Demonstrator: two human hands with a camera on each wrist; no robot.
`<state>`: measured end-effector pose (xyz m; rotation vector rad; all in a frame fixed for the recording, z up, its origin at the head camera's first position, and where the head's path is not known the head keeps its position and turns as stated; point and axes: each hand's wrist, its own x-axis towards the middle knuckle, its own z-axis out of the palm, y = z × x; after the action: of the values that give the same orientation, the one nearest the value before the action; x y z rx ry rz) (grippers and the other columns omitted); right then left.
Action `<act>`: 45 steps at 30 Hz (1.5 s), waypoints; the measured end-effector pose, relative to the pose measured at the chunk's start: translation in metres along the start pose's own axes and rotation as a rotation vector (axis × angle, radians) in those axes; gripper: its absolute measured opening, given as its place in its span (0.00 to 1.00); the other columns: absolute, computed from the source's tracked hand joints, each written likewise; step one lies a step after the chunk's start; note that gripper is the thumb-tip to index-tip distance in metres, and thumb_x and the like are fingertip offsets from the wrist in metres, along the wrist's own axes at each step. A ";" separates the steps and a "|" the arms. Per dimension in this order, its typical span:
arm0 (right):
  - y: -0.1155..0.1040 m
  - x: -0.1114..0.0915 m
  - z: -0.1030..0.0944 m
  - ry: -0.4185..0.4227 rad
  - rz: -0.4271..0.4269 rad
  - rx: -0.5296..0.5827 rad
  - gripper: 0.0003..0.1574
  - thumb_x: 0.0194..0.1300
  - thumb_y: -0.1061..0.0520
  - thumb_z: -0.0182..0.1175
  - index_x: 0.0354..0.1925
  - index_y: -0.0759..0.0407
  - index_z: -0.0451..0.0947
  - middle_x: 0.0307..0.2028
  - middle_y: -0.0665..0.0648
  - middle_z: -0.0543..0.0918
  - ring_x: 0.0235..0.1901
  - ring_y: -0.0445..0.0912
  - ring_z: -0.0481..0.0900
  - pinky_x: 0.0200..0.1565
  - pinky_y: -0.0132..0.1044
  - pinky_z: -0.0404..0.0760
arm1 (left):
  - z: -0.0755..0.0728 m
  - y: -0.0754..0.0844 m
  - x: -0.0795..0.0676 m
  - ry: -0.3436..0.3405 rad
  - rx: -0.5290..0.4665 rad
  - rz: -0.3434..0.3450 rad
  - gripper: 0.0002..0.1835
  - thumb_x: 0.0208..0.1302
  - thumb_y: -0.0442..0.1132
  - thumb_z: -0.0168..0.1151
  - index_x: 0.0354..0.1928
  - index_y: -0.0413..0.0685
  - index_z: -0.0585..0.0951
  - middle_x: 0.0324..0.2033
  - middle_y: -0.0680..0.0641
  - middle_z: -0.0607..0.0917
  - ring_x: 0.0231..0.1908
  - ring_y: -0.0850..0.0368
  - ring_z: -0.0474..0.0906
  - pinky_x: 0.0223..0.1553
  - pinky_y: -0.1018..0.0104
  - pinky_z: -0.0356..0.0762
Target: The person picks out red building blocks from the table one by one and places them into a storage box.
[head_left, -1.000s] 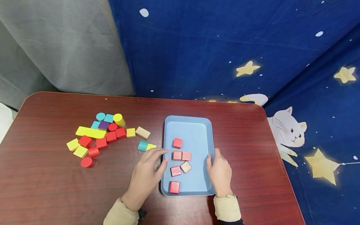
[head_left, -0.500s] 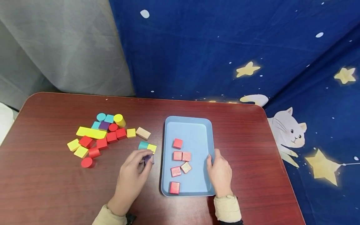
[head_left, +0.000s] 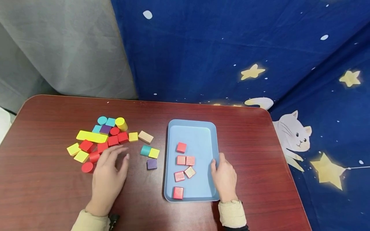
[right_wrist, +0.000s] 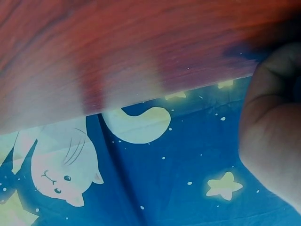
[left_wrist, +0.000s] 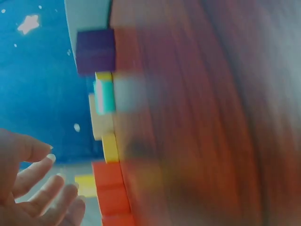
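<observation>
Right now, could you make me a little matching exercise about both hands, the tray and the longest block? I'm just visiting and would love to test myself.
Column one
1. Left hand
2. Right hand
3. Tray
4. Longest block

Column two
A. Light blue, with six cubes inside
B. Yellow, lying outside the tray
C. Near the red blocks outside the tray, holding nothing
D. Gripping an edge of the tray

Right pairs: 1-C, 2-D, 3-A, 4-B

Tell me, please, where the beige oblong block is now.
In the head view, the beige oblong block lies left of the blue rectangular tray, just right of a yellow square block and beyond the teal cylinder.
</observation>
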<state>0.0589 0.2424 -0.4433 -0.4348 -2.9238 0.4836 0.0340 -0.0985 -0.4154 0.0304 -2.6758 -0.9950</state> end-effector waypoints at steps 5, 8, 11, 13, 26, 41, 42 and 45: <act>0.000 0.001 0.000 0.000 0.000 0.002 0.13 0.70 0.55 0.58 0.45 0.64 0.75 0.31 0.67 0.85 0.24 0.65 0.83 0.21 0.56 0.74 | -0.009 -0.016 0.007 0.050 0.048 0.034 0.20 0.55 0.29 0.72 0.52 0.34 0.82 0.52 0.35 0.80 0.52 0.37 0.75 0.49 0.42 0.76; 0.000 0.001 0.000 -0.005 0.007 0.000 0.13 0.70 0.54 0.58 0.45 0.63 0.75 0.31 0.67 0.85 0.25 0.65 0.83 0.21 0.56 0.74 | -0.013 -0.021 0.010 0.045 0.067 0.012 0.21 0.56 0.30 0.72 0.52 0.33 0.81 0.53 0.34 0.80 0.52 0.36 0.73 0.50 0.41 0.74; 0.000 0.001 0.000 -0.009 0.011 -0.004 0.13 0.70 0.54 0.58 0.45 0.63 0.75 0.31 0.67 0.85 0.25 0.65 0.83 0.21 0.56 0.74 | -0.015 -0.025 0.011 0.023 0.088 -0.025 0.22 0.55 0.30 0.72 0.53 0.32 0.81 0.54 0.34 0.79 0.54 0.36 0.72 0.51 0.39 0.74; -0.001 0.000 0.000 -0.009 0.010 -0.004 0.13 0.70 0.54 0.58 0.45 0.63 0.74 0.31 0.67 0.85 0.25 0.65 0.83 0.21 0.56 0.75 | -0.016 -0.027 0.011 0.011 0.096 -0.048 0.23 0.56 0.31 0.72 0.54 0.32 0.80 0.55 0.33 0.79 0.55 0.35 0.72 0.52 0.39 0.74; 0.000 0.000 0.002 -0.001 0.005 -0.003 0.12 0.70 0.55 0.58 0.44 0.63 0.74 0.30 0.67 0.85 0.25 0.65 0.83 0.21 0.56 0.74 | -0.017 -0.042 0.020 -0.013 0.126 -0.084 0.32 0.53 0.29 0.73 0.61 0.30 0.75 0.60 0.28 0.73 0.59 0.29 0.66 0.58 0.33 0.66; 0.001 0.000 0.003 0.003 0.000 -0.001 0.14 0.69 0.54 0.58 0.46 0.64 0.75 0.31 0.67 0.85 0.24 0.65 0.83 0.20 0.55 0.74 | -0.017 -0.047 0.027 -0.022 0.230 -0.041 0.28 0.52 0.28 0.74 0.57 0.29 0.77 0.54 0.26 0.79 0.56 0.29 0.66 0.57 0.34 0.65; 0.001 0.000 0.003 0.004 0.000 -0.002 0.14 0.69 0.54 0.58 0.45 0.64 0.75 0.31 0.67 0.85 0.24 0.65 0.83 0.20 0.55 0.74 | -0.017 -0.047 0.028 -0.019 0.236 -0.037 0.28 0.52 0.28 0.74 0.57 0.29 0.78 0.53 0.27 0.79 0.56 0.29 0.67 0.57 0.34 0.65; 0.001 0.000 0.002 0.005 0.000 -0.001 0.13 0.69 0.54 0.58 0.45 0.64 0.75 0.31 0.67 0.85 0.24 0.65 0.83 0.21 0.55 0.74 | -0.017 -0.047 0.028 -0.017 0.237 -0.026 0.28 0.52 0.28 0.75 0.56 0.29 0.78 0.51 0.26 0.80 0.53 0.29 0.68 0.54 0.36 0.65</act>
<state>0.0585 0.2425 -0.4455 -0.4362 -2.9194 0.4800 0.0078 -0.1485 -0.4267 0.1065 -2.8001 -0.6833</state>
